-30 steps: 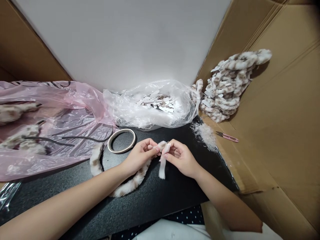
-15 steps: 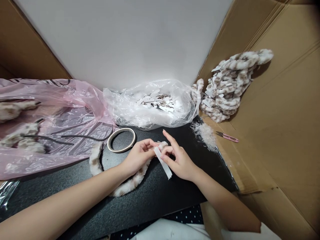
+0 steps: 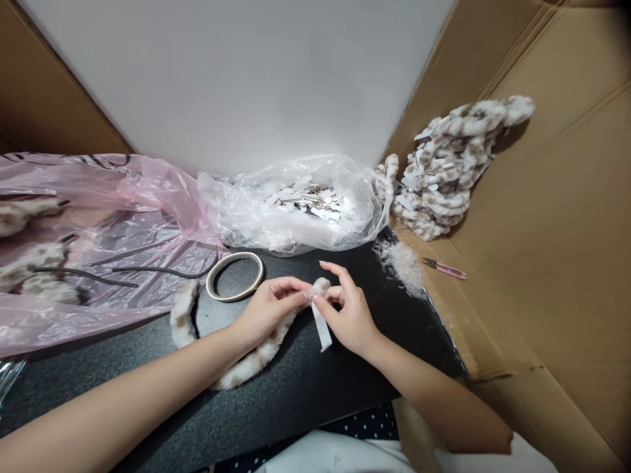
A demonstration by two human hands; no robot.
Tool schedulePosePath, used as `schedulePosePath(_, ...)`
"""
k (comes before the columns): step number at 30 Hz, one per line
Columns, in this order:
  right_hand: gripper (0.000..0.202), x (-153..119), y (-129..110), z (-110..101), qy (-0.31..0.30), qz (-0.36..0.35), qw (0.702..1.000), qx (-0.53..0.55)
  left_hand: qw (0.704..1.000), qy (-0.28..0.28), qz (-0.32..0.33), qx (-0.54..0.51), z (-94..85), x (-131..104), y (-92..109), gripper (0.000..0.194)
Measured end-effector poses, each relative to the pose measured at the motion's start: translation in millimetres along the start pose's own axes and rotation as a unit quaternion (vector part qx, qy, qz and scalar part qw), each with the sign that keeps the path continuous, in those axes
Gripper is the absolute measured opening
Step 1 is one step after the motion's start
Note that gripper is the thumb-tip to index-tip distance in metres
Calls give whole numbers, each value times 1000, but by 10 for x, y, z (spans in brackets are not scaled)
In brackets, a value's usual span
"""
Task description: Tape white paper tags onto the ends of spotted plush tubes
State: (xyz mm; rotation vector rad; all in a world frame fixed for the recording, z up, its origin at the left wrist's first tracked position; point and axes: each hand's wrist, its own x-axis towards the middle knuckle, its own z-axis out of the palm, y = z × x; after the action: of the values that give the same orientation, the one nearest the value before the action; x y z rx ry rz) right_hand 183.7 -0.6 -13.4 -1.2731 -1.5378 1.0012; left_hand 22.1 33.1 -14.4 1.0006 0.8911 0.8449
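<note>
A white and brown furry strip [image 3: 256,361] curves over the dark table, and its end rises between my hands. My left hand [image 3: 271,305] pinches that end, thumb and fingers together. On its other side my right hand [image 3: 350,312] has thumb and fingers closed on the same end and the top of a white tape piece [image 3: 322,328], which hangs down over the table. The right index finger points up and away. Fingers hide the exact spot where tape meets fur. A tape roll [image 3: 235,276] lies just behind my left hand.
Behind are a clear plastic bag [image 3: 236,210] with white tags and a pink plastic sheet [image 3: 192,217] with dark cords and furry pieces. Furry strips [image 3: 448,164] are heaped at the right, near fluff [image 3: 401,266] and pink snips [image 3: 445,269]. Cardboard [image 3: 557,230] walls the right side.
My right thumb has moved up and in toward the furry end, closing on the tape's top. The tape now hangs more steeply. The view has shifted slightly.
</note>
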Motion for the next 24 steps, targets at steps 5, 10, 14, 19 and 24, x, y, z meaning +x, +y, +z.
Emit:
schedulePosePath(5,46,6,-5,-5,-1,25,1000,18,999,-23,25,25,-35,10,9,15)
schedulePosePath(10,45,3,7,3,-11,48,998,37,996,-37,52,55,-52,10,0,15)
schedulePosePath(14,41,24,-21,-85,-42,71,996,30,995,-17,67,67,-58,6,45,10)
schedulePosePath(19,24,82,-109,-326,42,-25,999,5,946,-39,213,241,-44,-73,246,8)
schedulePosePath(24,29,137,-129,-358,-156,70,971,170,802,-180,424,381,0,-239,295,15)
